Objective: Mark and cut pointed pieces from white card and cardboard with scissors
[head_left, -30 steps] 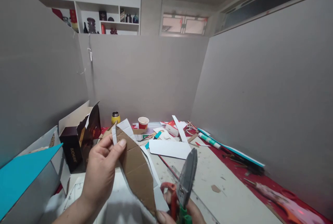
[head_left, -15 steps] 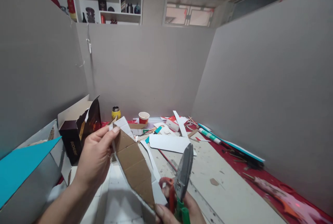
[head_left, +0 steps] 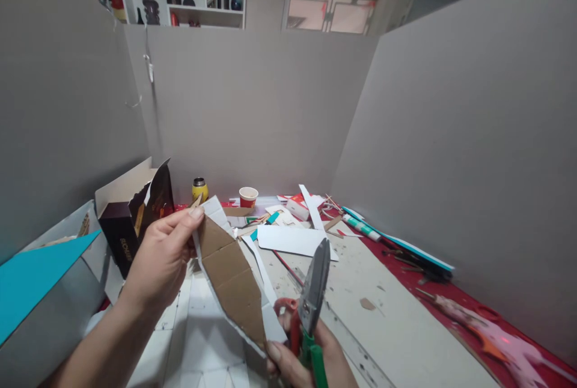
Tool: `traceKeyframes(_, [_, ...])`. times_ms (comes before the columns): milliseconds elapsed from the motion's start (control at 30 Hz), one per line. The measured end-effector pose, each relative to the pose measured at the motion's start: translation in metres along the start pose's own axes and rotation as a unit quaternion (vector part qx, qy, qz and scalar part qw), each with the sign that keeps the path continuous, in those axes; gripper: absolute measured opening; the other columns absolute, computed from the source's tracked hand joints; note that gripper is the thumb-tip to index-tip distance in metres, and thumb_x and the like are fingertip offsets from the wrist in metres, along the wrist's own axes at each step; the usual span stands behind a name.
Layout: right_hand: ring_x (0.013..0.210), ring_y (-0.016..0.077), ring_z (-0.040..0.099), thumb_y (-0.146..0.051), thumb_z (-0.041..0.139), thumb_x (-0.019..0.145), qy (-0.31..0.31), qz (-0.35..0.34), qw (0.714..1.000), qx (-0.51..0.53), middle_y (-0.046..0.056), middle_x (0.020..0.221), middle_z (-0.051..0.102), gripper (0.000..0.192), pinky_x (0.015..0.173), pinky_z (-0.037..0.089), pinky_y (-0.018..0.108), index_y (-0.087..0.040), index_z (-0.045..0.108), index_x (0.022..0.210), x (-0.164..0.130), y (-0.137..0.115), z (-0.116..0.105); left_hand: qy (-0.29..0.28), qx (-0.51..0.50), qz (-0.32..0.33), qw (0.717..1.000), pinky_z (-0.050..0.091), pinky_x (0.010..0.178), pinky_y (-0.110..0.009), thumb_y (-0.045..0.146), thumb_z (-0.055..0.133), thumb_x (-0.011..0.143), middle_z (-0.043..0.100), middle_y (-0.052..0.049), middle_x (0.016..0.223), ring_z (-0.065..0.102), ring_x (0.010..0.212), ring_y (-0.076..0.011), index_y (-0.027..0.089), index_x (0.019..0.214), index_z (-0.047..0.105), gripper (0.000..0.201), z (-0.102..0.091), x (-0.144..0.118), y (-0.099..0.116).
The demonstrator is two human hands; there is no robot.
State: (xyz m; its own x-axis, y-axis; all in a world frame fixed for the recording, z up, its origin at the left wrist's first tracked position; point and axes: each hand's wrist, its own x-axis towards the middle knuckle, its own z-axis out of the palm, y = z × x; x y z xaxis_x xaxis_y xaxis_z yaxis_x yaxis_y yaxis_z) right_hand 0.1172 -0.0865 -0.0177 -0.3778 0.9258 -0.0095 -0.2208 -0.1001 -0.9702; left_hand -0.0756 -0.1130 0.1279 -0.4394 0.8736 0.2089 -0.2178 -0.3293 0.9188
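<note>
Brown, white-edged tapered cardboard piece (head_left: pixel 232 277) pinched by left hand (head_left: pixel 162 259); right hand (head_left: pixel 306 361) grips closed scissors (head_left: pixel 311 307).

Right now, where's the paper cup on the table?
In the head view the red-and-white paper cup stands at the far end of the table, near the grey back wall, just right of the yellow jar.

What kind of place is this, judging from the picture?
Probably a craft or model-making booth: grey partition boards wall in a table littered with paper and cardboard offcuts. The left hand holds a cardboard piece, the right hand scissors.
</note>
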Motion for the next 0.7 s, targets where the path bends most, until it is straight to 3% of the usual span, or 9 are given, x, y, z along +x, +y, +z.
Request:
traceKeyframes(133, [0.061, 0.0144, 0.065, -0.049, 0.081, 0.072, -0.066, 0.015, 0.997, -0.027, -0.001, 0.089, 0.053, 0.049, 0.06, 0.056, 0.029, -0.022, 0.052, 0.101, -0.002, -0.01, -0.007, 0.043, -0.026, 0.017, 0.999, 0.043, 0.041, -0.016, 0.024, 0.078, 0.069, 0.053, 0.006, 0.041, 0.044, 0.036, -0.0056, 0.016, 0.05, 0.065, 0.025, 0.001, 0.004, 0.0])
traceKeyframes(233, [0.059, 0.0116, 0.063, -0.045, 0.079, 0.074, -0.086, 0.003, 0.996, -0.024, -0.002, 0.087, 0.05, 0.047, 0.059, 0.057, 0.027, -0.023, 0.049, 0.102, -0.002, -0.016, -0.008, 0.09, -0.011, -0.013, 0.996, 0.053, 0.054, -0.021, 0.022, 0.07, 0.074, 0.069, 0.001, 0.06, 0.061, 0.05, -0.0114, 0.014, 0.069, 0.073, 0.01, -0.001, 0.013, -0.006])
traceKeyframes(333, [0.057, 0.0089, 0.061, -0.041, 0.08, 0.072, -0.089, 0.003, 0.996, -0.017, -0.003, 0.089, 0.048, 0.046, 0.056, 0.057, 0.026, -0.023, 0.046, 0.099, -0.002, -0.018, -0.006, 0.122, -0.032, -0.041, 0.991, 0.055, 0.061, -0.021, 0.019, 0.069, 0.074, 0.072, -0.001, 0.068, 0.066, 0.061, -0.0126, 0.014, 0.074, 0.072, 0.006, -0.006, 0.026, -0.02])
traceKeyframes(500, [0.057, 0.0073, 0.061, -0.036, 0.081, 0.071, -0.093, 0.013, 0.996, 0.01, -0.005, 0.086, 0.045, 0.044, 0.056, 0.057, 0.023, -0.023, 0.046, 0.095, 0.001, -0.017, -0.006, 0.08, -0.058, -0.069, 0.993, 0.053, 0.059, -0.017, 0.022, 0.072, 0.077, 0.069, 0.003, 0.061, 0.064, 0.057, -0.0093, 0.016, 0.072, 0.071, 0.008, -0.01, 0.038, -0.036])
traceKeyframes(600, [0.055, 0.0065, 0.062, -0.035, 0.081, 0.072, -0.089, 0.026, 0.995, 0.022, -0.006, 0.086, 0.046, 0.043, 0.056, 0.056, 0.022, -0.022, 0.046, 0.095, 0.004, -0.016, -0.007, 0.033, -0.05, -0.09, 0.994, 0.049, 0.049, -0.015, 0.034, 0.078, 0.075, 0.059, 0.006, 0.049, 0.057, 0.047, -0.0075, 0.017, 0.069, 0.069, 0.02, -0.01, 0.037, -0.034])
traceKeyframes(700, [0.055, 0.0067, 0.062, -0.033, 0.081, 0.072, -0.078, 0.032, 0.996, 0.025, -0.007, 0.083, 0.046, 0.043, 0.056, 0.055, 0.022, -0.022, 0.045, 0.092, 0.007, -0.019, -0.006, -0.001, -0.04, -0.101, 0.994, 0.042, 0.041, -0.011, 0.043, 0.079, 0.074, 0.058, 0.008, 0.05, 0.046, 0.038, -0.0027, 0.018, 0.075, 0.069, 0.027, -0.009, 0.033, -0.033])
